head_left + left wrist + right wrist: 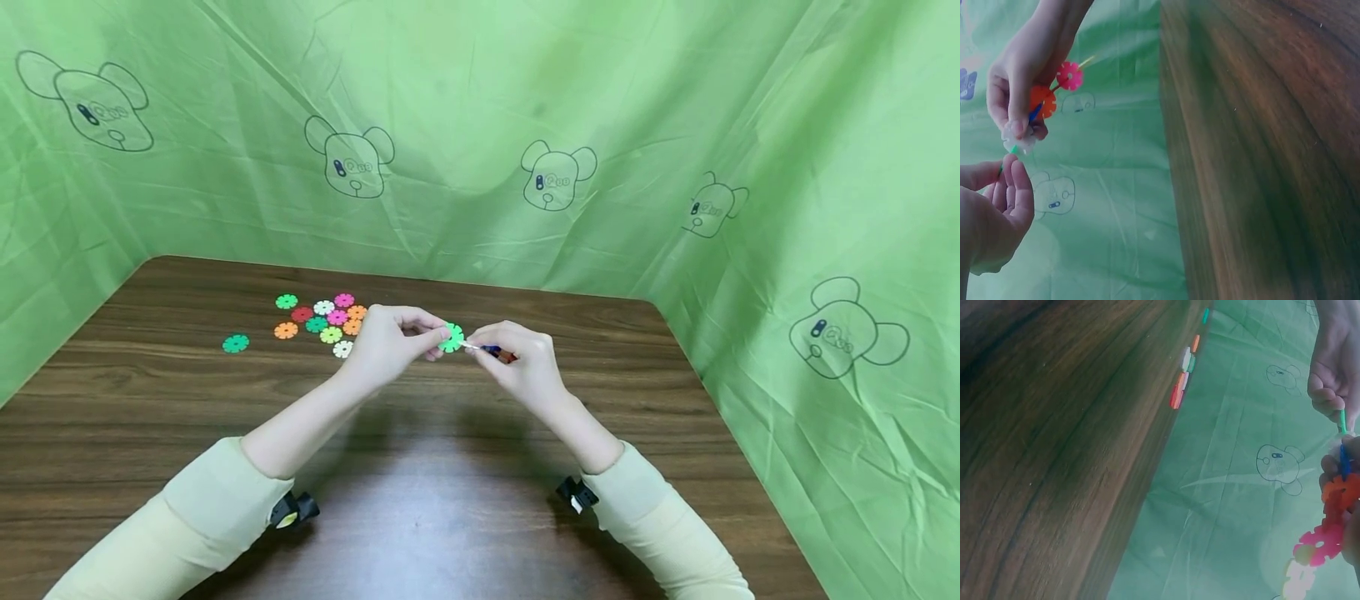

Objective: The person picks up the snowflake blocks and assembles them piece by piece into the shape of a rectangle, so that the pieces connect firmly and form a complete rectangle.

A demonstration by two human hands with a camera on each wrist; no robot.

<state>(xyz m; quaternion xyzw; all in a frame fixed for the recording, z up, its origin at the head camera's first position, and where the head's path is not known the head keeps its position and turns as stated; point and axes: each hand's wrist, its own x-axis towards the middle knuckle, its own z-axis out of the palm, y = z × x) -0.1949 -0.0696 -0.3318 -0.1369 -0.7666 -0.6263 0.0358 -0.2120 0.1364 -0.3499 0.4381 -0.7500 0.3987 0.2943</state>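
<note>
My left hand (382, 342) pinches a green notched disc (452, 338) by its edge, thumb against fingers. My right hand (527, 360) pinches a white notched disc (1019, 141), which ends a chain of joined discs. Along that chain come a blue disc (1344, 461), an orange disc (1044, 103), a red one (1333, 511), a pink disc (1320, 544) and a pale yellow one (1298, 579). The green disc's edge meets the white disc's edge; fingers partly hide the joint, so I cannot tell how deep it sits. Both hands are above the table.
Several loose notched discs (317, 323) lie on the wooden table (420, 500) left of my left hand. A teal disc (236, 343) lies apart, farther left. Green curtains (465, 242) printed with bear faces stand around the table's back and sides.
</note>
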